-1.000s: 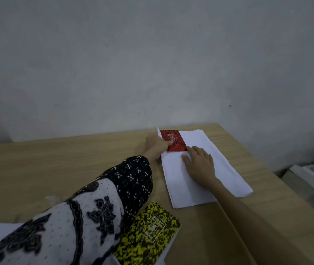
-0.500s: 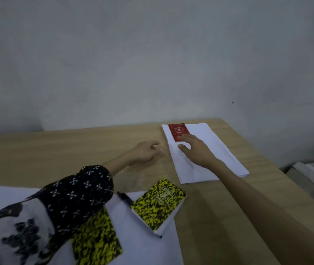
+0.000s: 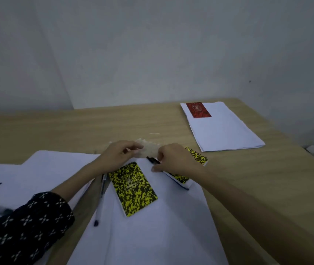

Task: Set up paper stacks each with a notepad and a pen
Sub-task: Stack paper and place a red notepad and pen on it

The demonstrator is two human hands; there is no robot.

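Paper stack [image 3: 223,129], flat and white, lies far right on the wooden tabletop [image 3: 56,131], red notepad [image 3: 198,109] at its top corner. Both hands have left it: left hand [image 3: 118,156] and right hand [image 3: 175,159] now pinch a crinkly clear wrapper [image 3: 149,150] over speckled yellow notepads [image 3: 133,188] and a pen [image 3: 100,199].
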